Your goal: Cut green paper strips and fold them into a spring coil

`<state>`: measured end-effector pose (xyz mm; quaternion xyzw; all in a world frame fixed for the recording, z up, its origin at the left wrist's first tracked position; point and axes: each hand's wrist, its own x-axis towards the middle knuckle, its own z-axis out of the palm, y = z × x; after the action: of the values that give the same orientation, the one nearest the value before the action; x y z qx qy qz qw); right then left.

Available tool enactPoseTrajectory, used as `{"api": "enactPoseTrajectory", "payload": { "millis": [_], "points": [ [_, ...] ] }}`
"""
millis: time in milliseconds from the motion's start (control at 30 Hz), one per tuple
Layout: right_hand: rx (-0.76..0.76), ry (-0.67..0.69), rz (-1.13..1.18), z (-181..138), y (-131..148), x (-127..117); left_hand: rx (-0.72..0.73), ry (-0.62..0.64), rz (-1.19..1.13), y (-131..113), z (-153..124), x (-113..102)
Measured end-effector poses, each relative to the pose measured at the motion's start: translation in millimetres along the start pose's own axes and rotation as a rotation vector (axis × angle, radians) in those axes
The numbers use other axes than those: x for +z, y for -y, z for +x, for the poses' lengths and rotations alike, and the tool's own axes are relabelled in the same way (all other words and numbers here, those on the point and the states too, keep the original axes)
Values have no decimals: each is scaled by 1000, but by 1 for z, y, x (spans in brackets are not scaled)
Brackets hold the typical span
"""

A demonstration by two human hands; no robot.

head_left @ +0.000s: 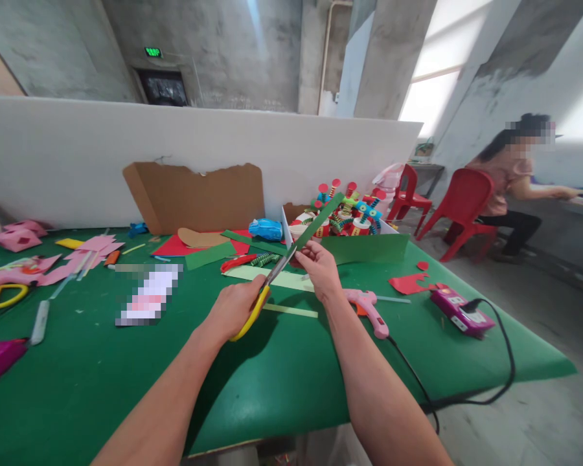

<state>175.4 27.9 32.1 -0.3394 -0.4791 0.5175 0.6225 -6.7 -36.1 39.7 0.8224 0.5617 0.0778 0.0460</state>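
My left hand point(236, 305) is closed around the yellow handles of a pair of scissors point(256, 309), whose blades point up and to the right. Pinched in my right hand point(322, 270) is a narrow strip of dark green paper point(319, 221), slanting up to the right. The scissor blades meet the strip's lower end beside my right fingertips; whether they are cutting into it I cannot tell. Below my hands, a pale green paper strip point(291, 311) lies on the green table point(272, 388). A pink glue gun point(369, 309) rests just right of my right wrist.
Behind my hands stands a white box point(393, 228) of colourful spring crafts. Torn cardboard point(199, 197) leans against a white partition point(53, 149). A purple power strip point(461, 312) with a black cable lies right. Pink paper pieces point(94, 249) lie left. A person point(508, 168) sits far right.
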Motion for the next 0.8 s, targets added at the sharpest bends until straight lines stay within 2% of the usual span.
{"api": "enactPoseTrajectory", "payload": {
  "millis": [500, 800],
  "points": [
    [38, 37, -23, -1, -1, 2, -16, -21, 20, 2, 1, 5],
    [44, 30, -14, -2, -1, 2, -19, -12, -6, -1, 0, 1]
  ]
}}
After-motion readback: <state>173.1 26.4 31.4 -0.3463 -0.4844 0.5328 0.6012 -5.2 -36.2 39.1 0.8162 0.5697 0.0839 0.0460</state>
